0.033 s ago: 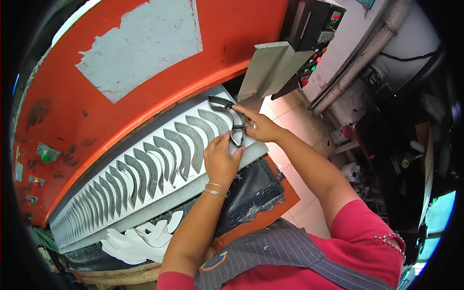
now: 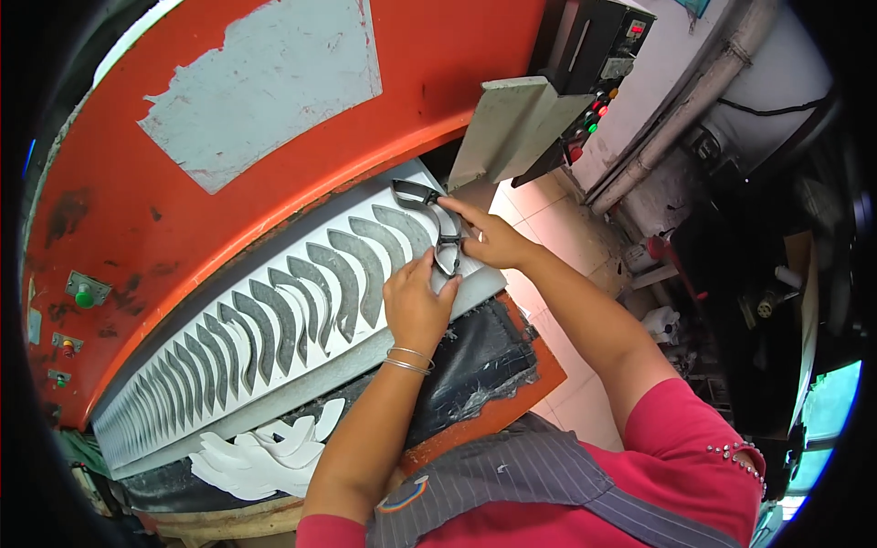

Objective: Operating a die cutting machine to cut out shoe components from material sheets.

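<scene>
A curved, dark metal cutting die [image 2: 448,240], shaped like an open frame with crossbars, stands on the right end of a white sheet [image 2: 373,203]. My left hand [image 2: 416,300] grips its near end with bent fingers. At the die's right side, my right hand [image 2: 498,239] has its index finger stretched along the far part and its thumb by the middle crossbar. A long row of curved grey gaps runs leftward through the sheet, getting smaller with distance. Part of the die's near end is hidden by my left fingers.
An orange press [image 2: 438,78] rises behind the sheet. White curved cut pieces [image 2: 242,464] lie heaped at the near edge, left of my left forearm. A pale metal plate [image 2: 498,123] and a button panel [image 2: 592,123] hang at the back right. Tiled floor [image 2: 571,356] shows below.
</scene>
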`<action>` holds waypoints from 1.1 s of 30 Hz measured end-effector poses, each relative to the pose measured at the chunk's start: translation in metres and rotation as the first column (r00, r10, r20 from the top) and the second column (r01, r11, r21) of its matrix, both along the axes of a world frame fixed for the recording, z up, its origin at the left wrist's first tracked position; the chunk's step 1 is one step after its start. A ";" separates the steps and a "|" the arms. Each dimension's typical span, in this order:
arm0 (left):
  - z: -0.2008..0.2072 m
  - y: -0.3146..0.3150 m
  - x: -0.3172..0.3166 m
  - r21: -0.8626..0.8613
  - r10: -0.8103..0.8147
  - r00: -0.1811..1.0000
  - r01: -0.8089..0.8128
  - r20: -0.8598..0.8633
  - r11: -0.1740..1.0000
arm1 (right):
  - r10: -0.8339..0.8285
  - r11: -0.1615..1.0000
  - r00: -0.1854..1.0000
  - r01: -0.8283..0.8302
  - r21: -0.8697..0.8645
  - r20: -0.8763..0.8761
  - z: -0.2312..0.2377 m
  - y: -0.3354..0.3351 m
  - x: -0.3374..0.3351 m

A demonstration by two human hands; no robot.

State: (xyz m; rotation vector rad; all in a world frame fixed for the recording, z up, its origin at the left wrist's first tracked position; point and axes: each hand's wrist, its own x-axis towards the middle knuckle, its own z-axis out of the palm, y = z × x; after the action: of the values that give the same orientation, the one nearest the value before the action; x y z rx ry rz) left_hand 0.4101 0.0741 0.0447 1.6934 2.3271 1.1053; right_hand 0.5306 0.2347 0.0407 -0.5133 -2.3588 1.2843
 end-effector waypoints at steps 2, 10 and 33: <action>0.001 0.000 0.001 -0.008 0.013 1.000 -0.013 0.028 1.000 | 0.005 0.993 0.998 -0.012 -0.118 -0.062 0.004 -0.004 -0.003; -0.002 0.000 -0.005 0.048 -0.013 0.999 0.011 0.035 0.999 | -0.087 0.986 0.993 0.075 -0.149 -0.078 -0.023 -0.005 -0.012; 0.010 0.003 -0.006 0.095 -0.041 0.997 0.047 -0.060 0.994 | -0.204 0.979 0.978 0.204 -0.006 -0.050 0.005 -0.013 -0.014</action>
State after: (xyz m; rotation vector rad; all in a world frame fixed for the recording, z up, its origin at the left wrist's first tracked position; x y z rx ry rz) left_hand 0.4037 0.0776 0.0549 1.8241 2.2926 1.1943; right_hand 0.5170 0.2213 0.0457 -0.6954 -2.1995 1.1909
